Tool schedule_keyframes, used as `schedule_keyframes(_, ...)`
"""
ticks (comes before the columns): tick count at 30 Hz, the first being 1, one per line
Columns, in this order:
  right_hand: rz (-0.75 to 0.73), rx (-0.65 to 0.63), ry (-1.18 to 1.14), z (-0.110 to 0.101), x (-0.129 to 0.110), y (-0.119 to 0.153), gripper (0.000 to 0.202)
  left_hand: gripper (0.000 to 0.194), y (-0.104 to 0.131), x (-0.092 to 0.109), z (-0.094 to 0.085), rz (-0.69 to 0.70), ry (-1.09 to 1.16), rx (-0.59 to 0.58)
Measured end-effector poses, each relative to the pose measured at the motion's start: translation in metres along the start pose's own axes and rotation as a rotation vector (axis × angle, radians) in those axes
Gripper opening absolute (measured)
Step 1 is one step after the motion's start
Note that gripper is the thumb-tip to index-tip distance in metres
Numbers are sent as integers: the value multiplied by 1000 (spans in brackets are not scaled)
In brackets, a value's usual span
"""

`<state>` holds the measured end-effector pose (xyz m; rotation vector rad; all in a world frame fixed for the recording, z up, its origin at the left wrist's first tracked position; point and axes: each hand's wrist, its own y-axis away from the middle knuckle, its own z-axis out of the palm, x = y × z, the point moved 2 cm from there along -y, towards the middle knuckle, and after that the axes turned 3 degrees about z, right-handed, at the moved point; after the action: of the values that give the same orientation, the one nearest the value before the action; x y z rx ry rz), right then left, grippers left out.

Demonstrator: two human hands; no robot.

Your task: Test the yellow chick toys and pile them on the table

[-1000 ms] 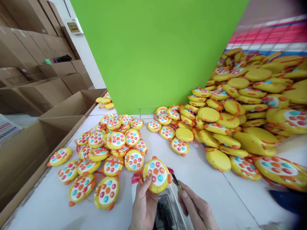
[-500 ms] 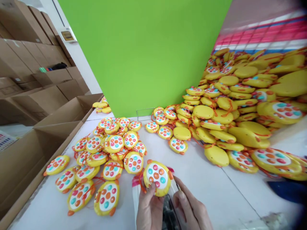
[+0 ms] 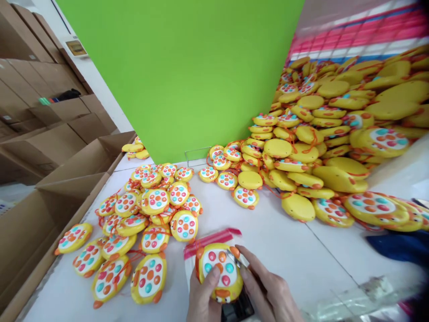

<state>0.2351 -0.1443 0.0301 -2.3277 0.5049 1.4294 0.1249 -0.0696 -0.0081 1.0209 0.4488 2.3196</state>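
Note:
My left hand [image 3: 207, 290] grips a yellow duck-shaped toy [image 3: 218, 284], its thumb across the white face with orange, pink and teal round buttons. The duck's head and eyes point toward me. In my right hand [image 3: 264, 286] is a small thin metal tool [image 3: 236, 259], pinched between the fingers, its tip at the toy's upper right edge by an orange foot. Its exact kind is hard to make out. Beneath the toy lies a clear plastic bag with a pink strip [image 3: 214, 239]. A black object [image 3: 239, 308] shows partly below the toy.
Matching duck toys [image 3: 156, 200] lie heaped on the white table [image 3: 268, 250] to the left. A larger pile [image 3: 301, 152] rises on the right. A green panel [image 3: 187, 80] stands behind. An open cardboard box [image 3: 43, 214] borders the left edge; a dark blue item [image 3: 398, 246] lies right.
My left hand has turned the toy so its head now faces me and lowered it slightly. My right hand has brought the metal tool against the toy's edge. The view has shifted slightly.

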Motion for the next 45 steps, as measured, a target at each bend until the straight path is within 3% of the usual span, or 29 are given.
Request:
schedule_keyframes(4,-22,-29,54,-6,-15,-2,42,75,0,0,2,36,-1,21)
schedule_keyframes(17,14,-34,84,-7,-17,-2,44,57,-1,-5,3,53,-14,-9)
schedule_keyframes(25,-36,-25,85,-9,-4,2,37,56,-5,-7,0,65,-39,-83)
schedule_keyframes(32,-61,17,120,-4,3,4,44,61,-6,-8,-3,70,-65,-72)
schedule_keyframes(39,-44,4,100,-11,5,3,47,52,-6,-9,-7,9,-78,-44)
schedule_keyframes(45,-93,55,149,2,17,3,42,56,-5,-4,-3,53,-89,-115)
